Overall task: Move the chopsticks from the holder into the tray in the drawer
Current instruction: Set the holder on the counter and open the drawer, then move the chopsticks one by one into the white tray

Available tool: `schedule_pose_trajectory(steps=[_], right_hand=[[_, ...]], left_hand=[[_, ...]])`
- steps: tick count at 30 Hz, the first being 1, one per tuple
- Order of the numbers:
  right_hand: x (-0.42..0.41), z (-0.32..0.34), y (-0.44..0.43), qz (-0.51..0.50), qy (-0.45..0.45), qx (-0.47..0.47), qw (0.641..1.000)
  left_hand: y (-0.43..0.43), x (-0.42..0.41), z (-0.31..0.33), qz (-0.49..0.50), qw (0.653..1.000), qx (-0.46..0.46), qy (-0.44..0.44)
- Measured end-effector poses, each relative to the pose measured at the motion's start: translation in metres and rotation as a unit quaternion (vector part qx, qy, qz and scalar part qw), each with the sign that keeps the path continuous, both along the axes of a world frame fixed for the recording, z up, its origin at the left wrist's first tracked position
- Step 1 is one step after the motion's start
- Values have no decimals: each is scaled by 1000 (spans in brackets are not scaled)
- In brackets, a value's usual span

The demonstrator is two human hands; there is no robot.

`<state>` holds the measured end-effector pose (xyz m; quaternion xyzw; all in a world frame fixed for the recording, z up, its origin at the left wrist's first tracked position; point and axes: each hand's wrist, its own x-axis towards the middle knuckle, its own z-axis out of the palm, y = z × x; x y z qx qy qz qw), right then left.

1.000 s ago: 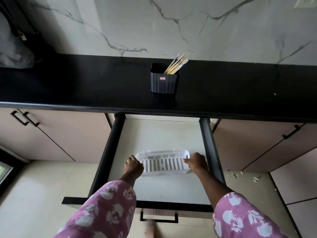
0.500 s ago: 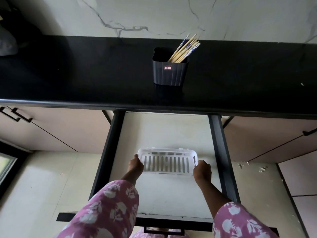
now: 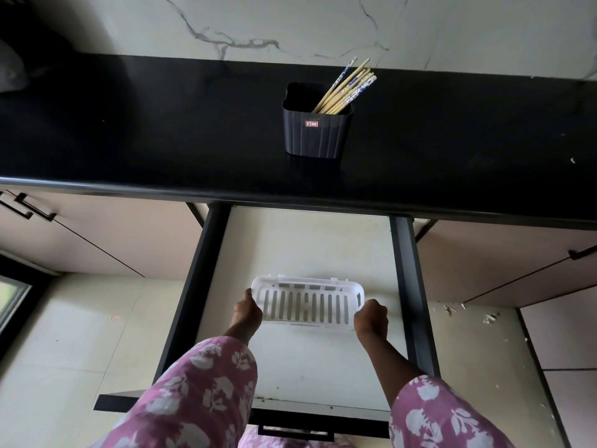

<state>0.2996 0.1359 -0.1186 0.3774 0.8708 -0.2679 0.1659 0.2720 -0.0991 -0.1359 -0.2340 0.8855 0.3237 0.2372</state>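
On my feed: two loose sleeves, pink-purple fabric with a white flower-and-leaf print. Left sleeve (image 3: 200, 392) runs nearly to the wrist. Right sleeve (image 3: 442, 418) stops further back, so more forearm is bare. Left hand (image 3: 247, 313) and right hand (image 3: 371, 318) are bare. A strip of garment (image 3: 290, 441) in the same print shows at bottom centre.

White slotted tray (image 3: 307, 305); black ribbed holder (image 3: 316, 130); tan chopsticks (image 3: 347, 88) with blue-and-white tops; black counter (image 3: 161, 130); pink sleeves (image 3: 193, 399) with white flowers; grey-veined white wall (image 3: 290, 24).
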Motion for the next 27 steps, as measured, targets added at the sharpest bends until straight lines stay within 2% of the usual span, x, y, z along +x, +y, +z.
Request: schedule_pose_trajectory(steps=[4,7,10,13,17,22,24,27], right_hand=[[0,8,1,33,21,35,999],[-20,31,8,99,120,129,979],[-60,65,16,154,237,189,940],[-105,105,15,146,336,173,914],[-156,144,5,164,364,130,907],[-209,169,-13,209,323,84,919],[-228,175,-17,195,309,63,929],[-251,178,-16,163,309,41,936]], left_hand=[[-1,-3,8,31,998,12,46],[-8,-31,30,48,987,-1,155],[-20,-77,67,-12,966,-39,254],[-23,-119,103,-85,945,-66,308],[-21,-157,126,-176,934,-141,279],[-20,-190,120,-275,926,-193,172],[-20,-196,111,-280,936,-175,123],[-19,-197,99,-265,941,-177,116]])
